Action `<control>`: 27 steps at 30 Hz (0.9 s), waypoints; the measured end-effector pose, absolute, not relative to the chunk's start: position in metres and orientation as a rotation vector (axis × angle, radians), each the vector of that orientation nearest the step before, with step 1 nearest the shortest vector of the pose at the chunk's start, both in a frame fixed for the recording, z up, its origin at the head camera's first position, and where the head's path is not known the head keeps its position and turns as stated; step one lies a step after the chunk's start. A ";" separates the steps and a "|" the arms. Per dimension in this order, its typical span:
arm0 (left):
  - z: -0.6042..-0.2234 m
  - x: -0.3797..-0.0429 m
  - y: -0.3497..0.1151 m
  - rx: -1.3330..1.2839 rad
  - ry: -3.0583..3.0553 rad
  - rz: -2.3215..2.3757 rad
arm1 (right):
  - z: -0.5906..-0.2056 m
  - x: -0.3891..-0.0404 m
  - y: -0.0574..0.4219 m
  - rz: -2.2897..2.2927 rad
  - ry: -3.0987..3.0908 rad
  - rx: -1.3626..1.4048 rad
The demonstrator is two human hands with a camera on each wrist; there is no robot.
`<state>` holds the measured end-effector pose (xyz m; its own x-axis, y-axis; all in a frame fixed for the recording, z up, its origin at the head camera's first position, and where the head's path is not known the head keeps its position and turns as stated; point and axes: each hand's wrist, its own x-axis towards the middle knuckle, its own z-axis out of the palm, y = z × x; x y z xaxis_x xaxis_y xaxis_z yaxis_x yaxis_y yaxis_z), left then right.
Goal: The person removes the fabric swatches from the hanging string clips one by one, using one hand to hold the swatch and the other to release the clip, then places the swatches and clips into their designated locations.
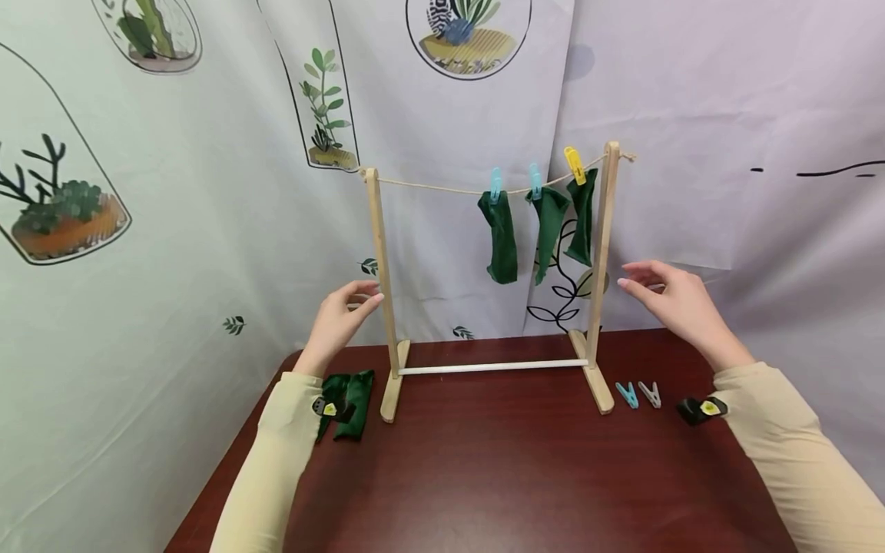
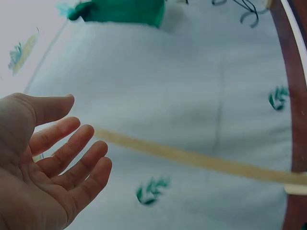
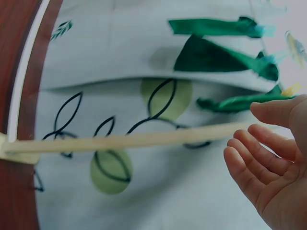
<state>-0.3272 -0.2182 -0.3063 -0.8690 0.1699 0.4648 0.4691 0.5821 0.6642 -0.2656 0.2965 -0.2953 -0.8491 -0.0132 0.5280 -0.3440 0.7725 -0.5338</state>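
Note:
My left hand (image 1: 340,319) is raised beside the left post (image 1: 382,261) of a small wooden clothesline stand, fingers loosely bent with nothing in them. On the other side, my right hand (image 1: 681,303) hovers just right of the right post (image 1: 604,253), also holding nothing. Three green cloth pieces hang from the rope (image 1: 435,187) toward its right end. Blue clothespins (image 1: 495,186) clip the left cloth (image 1: 504,242) and the middle cloth (image 1: 551,219); a yellow clothespin (image 1: 575,166) clips the right cloth (image 1: 583,219), nearest the post.
More green cloth (image 1: 356,407) lies on the dark red table (image 1: 484,468), left of the stand and partly behind my left wrist. A blue clothespin (image 1: 628,395) and a grey clothespin (image 1: 651,394) lie right of the stand's right foot. A white bar (image 1: 491,367) joins the feet. Behind hangs a printed curtain (image 1: 442,253).

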 end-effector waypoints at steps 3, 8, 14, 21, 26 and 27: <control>-0.297 -0.325 -0.206 -0.582 -2.428 -1.206 | -0.288 -0.261 0.288 0.885 -2.429 0.282; -0.286 -0.323 -0.187 -0.663 -2.405 -1.218 | -0.276 -0.256 0.274 0.912 -2.388 0.331; -0.277 -0.327 -0.161 -0.731 -2.380 -1.243 | -0.256 -0.259 0.258 0.904 -2.360 0.396; -0.266 -0.334 -0.135 -0.775 -2.370 -1.215 | -0.224 -0.266 0.236 0.913 -2.315 0.481; -0.256 -0.340 -0.120 -0.781 -2.371 -1.197 | -0.201 -0.272 0.220 0.900 -2.269 0.534; -0.254 -0.341 -0.117 -0.784 -2.370 -1.200 | -0.197 -0.274 0.218 0.896 -2.264 0.541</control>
